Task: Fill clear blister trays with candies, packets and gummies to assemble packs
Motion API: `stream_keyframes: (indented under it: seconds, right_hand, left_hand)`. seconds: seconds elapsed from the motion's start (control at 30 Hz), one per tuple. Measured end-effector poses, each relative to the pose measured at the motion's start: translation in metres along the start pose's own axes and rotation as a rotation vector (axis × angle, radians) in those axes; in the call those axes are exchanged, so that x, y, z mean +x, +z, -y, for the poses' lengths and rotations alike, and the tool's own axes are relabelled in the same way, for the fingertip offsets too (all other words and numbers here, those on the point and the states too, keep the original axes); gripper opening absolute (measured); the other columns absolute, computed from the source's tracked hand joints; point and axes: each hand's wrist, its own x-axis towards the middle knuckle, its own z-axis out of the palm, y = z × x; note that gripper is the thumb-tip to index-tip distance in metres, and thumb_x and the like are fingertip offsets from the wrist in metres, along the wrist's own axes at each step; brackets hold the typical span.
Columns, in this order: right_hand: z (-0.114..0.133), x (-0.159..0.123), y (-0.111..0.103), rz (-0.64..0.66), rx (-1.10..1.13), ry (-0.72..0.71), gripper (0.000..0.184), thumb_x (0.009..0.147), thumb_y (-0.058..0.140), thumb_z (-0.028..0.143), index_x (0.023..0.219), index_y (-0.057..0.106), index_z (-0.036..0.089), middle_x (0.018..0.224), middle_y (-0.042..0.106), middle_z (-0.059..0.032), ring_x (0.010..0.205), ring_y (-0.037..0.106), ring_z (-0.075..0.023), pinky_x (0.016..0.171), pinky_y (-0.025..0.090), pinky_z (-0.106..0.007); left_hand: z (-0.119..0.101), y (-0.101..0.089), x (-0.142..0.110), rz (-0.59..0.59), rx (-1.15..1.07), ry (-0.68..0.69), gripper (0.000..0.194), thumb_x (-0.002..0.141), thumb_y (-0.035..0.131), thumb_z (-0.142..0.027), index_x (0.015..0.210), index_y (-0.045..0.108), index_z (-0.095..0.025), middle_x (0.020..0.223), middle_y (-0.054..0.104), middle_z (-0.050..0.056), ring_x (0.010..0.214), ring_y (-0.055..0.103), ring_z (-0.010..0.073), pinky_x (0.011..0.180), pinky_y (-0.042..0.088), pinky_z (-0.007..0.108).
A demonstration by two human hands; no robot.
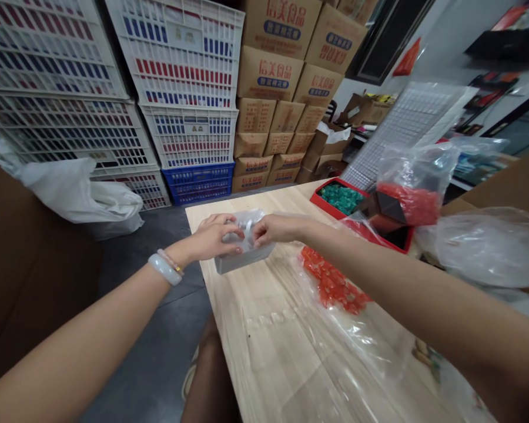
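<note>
A translucent grey plastic box [245, 258] sits at the far left corner of the wooden table, with whitish, see-through contents partly hidden by my hands. My left hand [216, 236], with bracelets at the wrist, curls over the box's left side, its fingers bent and gripping the rim. Closed and dipping into the box's right side is my right hand [271, 229]; whatever its fingertips pinch is hidden. To the right, small orange-red wrapped pieces [332, 279] lie in a heap on a clear plastic sheet [357, 335], beneath my right forearm.
The wooden table [264, 341] runs toward me. On its far right stands a red tray [324, 202] of green wrapped pieces, near a clear bag [417, 188] with red contents. White crates [189, 76] and cardboard cartons [271, 73] are stacked behind. A white sack [83, 194] rests at left.
</note>
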Motion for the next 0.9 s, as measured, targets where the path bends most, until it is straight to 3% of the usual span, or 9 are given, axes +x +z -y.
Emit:
stream_keyframes:
  seconds: [0.17, 0.4, 0.5, 0.63, 0.73, 0.77, 0.8, 0.83, 0.9]
  right_hand:
    - [0.01, -0.005, 0.006, -0.048, -0.061, -0.004, 0.012, 0.067, 0.057, 0.025, 0.07, 0.062, 0.015, 0.057, 0.05, 0.0037, 0.054, 0.041, -0.0081, 0.051, 0.032, -0.019]
    - [0.038, -0.022, 0.019, -0.199, -0.5, -0.164, 0.016, 0.073, 0.046, 0.011, 0.074, 0.062, 0.015, 0.077, 0.06, -0.0027, 0.069, 0.051, -0.0123, 0.064, 0.036, -0.022]
    - [0.043, -0.028, 0.025, -0.266, -0.66, -0.178, 0.018, 0.075, 0.044, 0.01, 0.08, 0.06, 0.015, 0.084, 0.06, -0.0062, 0.074, 0.053, -0.0149, 0.066, 0.037, -0.025]
    - [0.052, -0.059, 0.023, -0.465, -0.727, -0.169, 0.019, 0.077, 0.041, 0.007, 0.087, 0.056, 0.014, 0.088, 0.057, -0.0083, 0.081, 0.051, -0.0174, 0.069, 0.039, -0.029]
    - [0.06, -0.129, 0.023, -0.789, -0.563, -0.098, 0.015, 0.08, 0.039, 0.01, 0.081, 0.053, 0.015, 0.085, 0.054, -0.0068, 0.081, 0.049, -0.017, 0.07, 0.04, -0.031]
    - [0.064, -0.163, 0.03, -0.911, -0.477, -0.061, 0.014, 0.081, 0.038, 0.012, 0.079, 0.051, 0.016, 0.084, 0.053, -0.0062, 0.08, 0.049, -0.0165, 0.071, 0.041, -0.031]
    - [0.07, -0.2, 0.042, -1.022, -0.393, -0.031, 0.014, 0.082, 0.037, 0.014, 0.079, 0.05, 0.017, 0.083, 0.053, -0.0055, 0.08, 0.049, -0.0161, 0.072, 0.041, -0.032]
    - [0.077, -0.239, 0.06, -1.093, -0.322, 0.003, 0.014, 0.083, 0.036, 0.016, 0.079, 0.049, 0.019, 0.083, 0.053, -0.005, 0.08, 0.05, -0.0161, 0.073, 0.042, -0.032]
    - [0.094, -0.315, 0.115, -1.008, -0.224, 0.159, 0.015, 0.084, 0.037, 0.019, 0.08, 0.05, 0.023, 0.085, 0.055, -0.0046, 0.08, 0.053, -0.0164, 0.071, 0.044, -0.03]
  left_hand:
    - [-0.006, 0.003, -0.005, -0.062, 0.004, 0.012, 0.023, 0.071, 0.057, -0.038, 0.09, 0.061, -0.028, 0.121, 0.039, 0.002, 0.115, 0.032, 0.0254, 0.096, 0.025, 0.043]
    - [-0.024, 0.028, -0.012, -0.218, 0.17, 0.074, 0.015, 0.077, 0.046, -0.017, 0.073, 0.06, -0.014, 0.12, 0.039, 0.012, 0.114, 0.035, 0.0276, 0.094, 0.03, 0.046]
    - [-0.033, 0.024, -0.013, -0.316, 0.268, 0.084, 0.018, 0.08, 0.04, -0.015, 0.075, 0.057, -0.012, 0.118, 0.042, 0.014, 0.113, 0.036, 0.0281, 0.093, 0.029, 0.051]
    - [-0.072, -0.01, -0.034, -0.626, 0.241, 0.145, 0.014, 0.081, 0.043, -0.023, 0.087, 0.054, -0.015, 0.116, 0.044, 0.011, 0.113, 0.038, 0.0249, 0.097, 0.028, 0.048]
    - [-0.118, -0.012, -0.073, -0.905, 0.069, 0.21, 0.034, 0.076, 0.054, -0.028, 0.107, 0.046, -0.018, 0.119, 0.042, 0.009, 0.115, 0.035, 0.0236, 0.1, 0.027, 0.043]
    - [-0.133, 0.0, -0.088, -0.884, 0.0, 0.259, 0.036, 0.076, 0.054, -0.026, 0.109, 0.045, -0.02, 0.117, 0.044, 0.007, 0.113, 0.038, 0.0217, 0.099, 0.029, 0.04]
    - [-0.147, 0.017, -0.103, -0.744, -0.062, 0.33, 0.034, 0.077, 0.052, -0.023, 0.111, 0.044, -0.023, 0.113, 0.048, 0.005, 0.111, 0.04, 0.0188, 0.096, 0.033, 0.036]
    - [-0.159, 0.04, -0.117, -0.519, -0.113, 0.419, 0.034, 0.079, 0.05, -0.022, 0.113, 0.044, -0.024, 0.113, 0.049, 0.005, 0.11, 0.042, 0.0167, 0.093, 0.037, 0.032]
    - [-0.18, 0.094, -0.138, -0.104, -0.128, 0.595, 0.047, 0.079, 0.051, -0.035, 0.123, 0.037, -0.026, 0.127, 0.042, 0.007, 0.116, 0.038, 0.0202, 0.094, 0.035, 0.035]
